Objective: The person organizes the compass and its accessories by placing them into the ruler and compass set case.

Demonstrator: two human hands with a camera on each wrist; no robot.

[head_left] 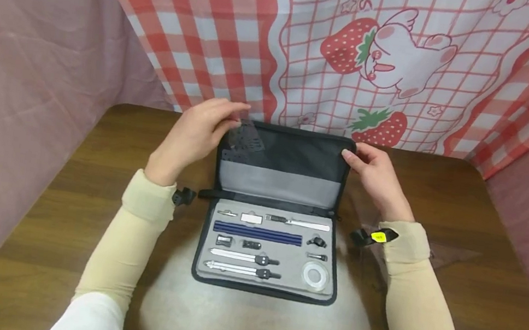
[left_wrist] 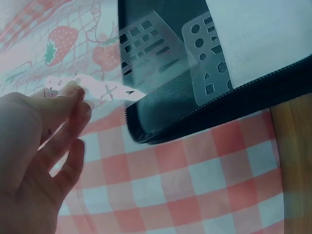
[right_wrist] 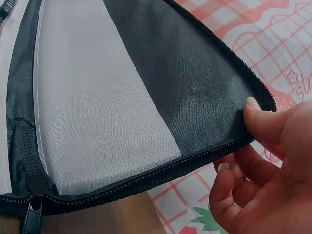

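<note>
The clear stencil point(head_left: 248, 140) extends from the grip of the left hand point(head_left: 197, 133), clamped between thumb and fingers, before the lid point(head_left: 307, 155) of the black case point(head_left: 283, 185). The right hand point(head_left: 373, 174) pinches the lid's upper right corner, its thumb on the inner side. Both forearms point(head_left: 128, 244) reach forward. The case lies open on the wooden bench point(head_left: 33, 230); behind it hangs a checked strawberry cloth point(head_left: 221, 33).

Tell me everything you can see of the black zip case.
The black zip case lies open on the wooden table, its fabric-looking lid tilted up. A toothed zip edges it. Inside the lid, a grey pocket holds a clear stencil; the grey lower half holds drawing tools in rows. The right hand grips the lid's far right corner; the left hand pinches a clear sheet overlapping its far left corner.
</note>
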